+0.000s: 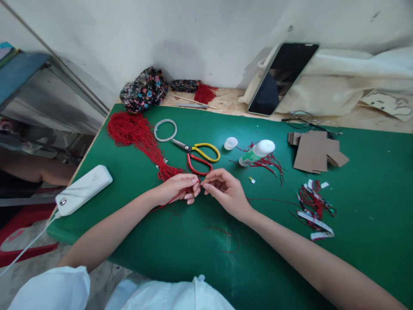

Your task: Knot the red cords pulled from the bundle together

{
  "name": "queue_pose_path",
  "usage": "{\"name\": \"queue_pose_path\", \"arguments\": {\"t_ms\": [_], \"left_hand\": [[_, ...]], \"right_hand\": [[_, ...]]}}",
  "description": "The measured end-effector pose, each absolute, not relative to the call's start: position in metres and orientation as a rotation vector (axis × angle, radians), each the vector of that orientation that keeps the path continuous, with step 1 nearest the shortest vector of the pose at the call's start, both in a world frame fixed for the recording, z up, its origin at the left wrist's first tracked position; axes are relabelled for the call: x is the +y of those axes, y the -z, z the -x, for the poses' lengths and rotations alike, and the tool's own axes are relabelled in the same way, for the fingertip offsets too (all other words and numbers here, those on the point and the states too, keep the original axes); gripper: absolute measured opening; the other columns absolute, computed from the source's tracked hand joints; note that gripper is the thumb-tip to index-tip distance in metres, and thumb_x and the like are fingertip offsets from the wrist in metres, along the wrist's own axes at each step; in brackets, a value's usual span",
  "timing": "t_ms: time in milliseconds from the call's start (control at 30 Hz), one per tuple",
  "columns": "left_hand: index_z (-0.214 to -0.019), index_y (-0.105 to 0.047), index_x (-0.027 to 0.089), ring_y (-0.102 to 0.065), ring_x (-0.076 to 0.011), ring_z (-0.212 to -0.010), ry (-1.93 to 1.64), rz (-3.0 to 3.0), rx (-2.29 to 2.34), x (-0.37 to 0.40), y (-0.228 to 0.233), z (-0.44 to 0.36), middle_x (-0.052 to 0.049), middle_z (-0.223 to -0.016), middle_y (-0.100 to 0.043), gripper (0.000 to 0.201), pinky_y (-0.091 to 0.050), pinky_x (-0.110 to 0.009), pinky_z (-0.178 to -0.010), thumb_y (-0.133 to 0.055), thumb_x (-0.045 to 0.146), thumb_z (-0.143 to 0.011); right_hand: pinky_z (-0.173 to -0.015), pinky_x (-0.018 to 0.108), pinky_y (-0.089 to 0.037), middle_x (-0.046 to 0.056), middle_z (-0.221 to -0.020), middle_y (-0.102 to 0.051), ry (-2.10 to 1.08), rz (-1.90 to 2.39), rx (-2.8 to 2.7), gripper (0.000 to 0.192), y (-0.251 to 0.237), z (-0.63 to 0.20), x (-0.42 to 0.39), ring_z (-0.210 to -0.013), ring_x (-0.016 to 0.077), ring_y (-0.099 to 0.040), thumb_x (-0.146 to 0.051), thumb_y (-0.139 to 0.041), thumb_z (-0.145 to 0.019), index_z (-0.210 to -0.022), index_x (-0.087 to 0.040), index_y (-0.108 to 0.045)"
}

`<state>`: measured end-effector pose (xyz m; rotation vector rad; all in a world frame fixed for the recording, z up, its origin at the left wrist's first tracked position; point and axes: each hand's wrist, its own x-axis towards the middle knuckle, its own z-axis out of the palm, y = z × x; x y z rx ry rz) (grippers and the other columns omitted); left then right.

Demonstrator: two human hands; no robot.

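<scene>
My left hand [180, 188] is closed, its fingers pinching a thin red cord [172, 199] that trails down toward my left forearm. Right beside it, my right hand [224, 189] pinches at the same spot, thumb against forefinger; the cord seems to run between both sets of fingertips, though the detail there is tiny. Loose ends of cord curl on the green table below. Just beyond my hands lie scissors [189, 148] with one yellow and one red handle. A large bundle of red cords [135, 133] stretches from the upper left to my left hand.
A white-capped glue bottle [256, 153] and small white cap [230, 143] stand past my right hand. Cardboard pieces [311, 153], cord scraps [314, 202], a leaning phone [284, 79], glasses [303, 120], a ring [165, 130] and a white power bank [84, 190] surround the work spot.
</scene>
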<state>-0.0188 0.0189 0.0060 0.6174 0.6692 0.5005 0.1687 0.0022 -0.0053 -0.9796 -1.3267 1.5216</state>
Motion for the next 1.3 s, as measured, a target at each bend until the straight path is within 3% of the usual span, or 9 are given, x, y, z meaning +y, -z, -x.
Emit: {"name": "queue_pose_path", "arguments": {"t_ms": [100,200,367,767,1300], "left_hand": [[-0.071,-0.052,0.011,-0.043,-0.0029,-0.046,-0.561,-0.622,0.696,0.0169,-0.0057,0.0169,0.0,-0.07,-0.054,0.027,-0.045,-0.022,-0.05,-0.06,0.032,-0.086],[-0.076,-0.053,0.012,-0.042,-0.0032,-0.046,-0.584,-0.638,0.719,0.0152,-0.006,0.0153,0.003,-0.066,-0.049,0.026,-0.045,-0.021,-0.05,-0.059,0.034,-0.087],[-0.071,-0.047,0.014,-0.042,-0.0047,-0.043,-0.525,-0.657,0.674,0.0149,-0.0061,0.0161,0.005,-0.057,-0.044,0.03,-0.044,-0.022,-0.047,-0.057,0.036,-0.088],[-0.069,-0.047,0.013,-0.044,-0.0046,-0.048,-0.501,-0.722,0.728,0.0136,-0.0082,0.0147,0.005,-0.06,-0.044,0.034,-0.047,-0.024,-0.055,-0.066,0.039,-0.08],[-0.072,-0.048,0.013,-0.041,-0.0038,-0.05,-0.45,-0.784,0.732,0.0154,-0.0103,0.015,0.004,-0.066,-0.047,0.036,-0.046,-0.025,-0.055,-0.062,0.043,-0.084]], "right_hand": [[-0.053,0.021,-0.047,0.001,-0.08,-0.068,-1.497,0.992,-1.358,0.02,0.0056,-0.1697,0.002,-0.058,0.0083,-0.059,-0.032,-0.07,-0.08,-0.092,-0.02,-0.058],[-0.045,0.02,-0.035,0.001,-0.074,-0.067,-1.398,1.052,-1.49,0.017,0.0045,-0.1712,0.0008,-0.048,0.0053,-0.045,-0.032,-0.07,-0.08,-0.088,-0.019,-0.064],[-0.045,0.021,-0.029,-0.001,-0.068,-0.064,-1.324,1.049,-1.611,0.011,0.0028,-0.1726,-0.0001,-0.046,0.0047,-0.036,-0.029,-0.068,-0.082,-0.086,-0.019,-0.068],[-0.045,0.02,-0.028,-0.005,-0.055,-0.052,-1.307,1.057,-1.688,0.009,-0.0029,-0.1711,-0.0001,-0.046,0.005,-0.035,-0.027,-0.068,-0.082,-0.084,-0.018,-0.068],[-0.052,0.021,-0.037,0.001,-0.076,-0.065,-1.23,0.964,-1.795,0.004,-0.0026,-0.1713,0.001,-0.056,0.0068,-0.045,-0.021,-0.063,-0.085,-0.084,-0.018,-0.066]]}}
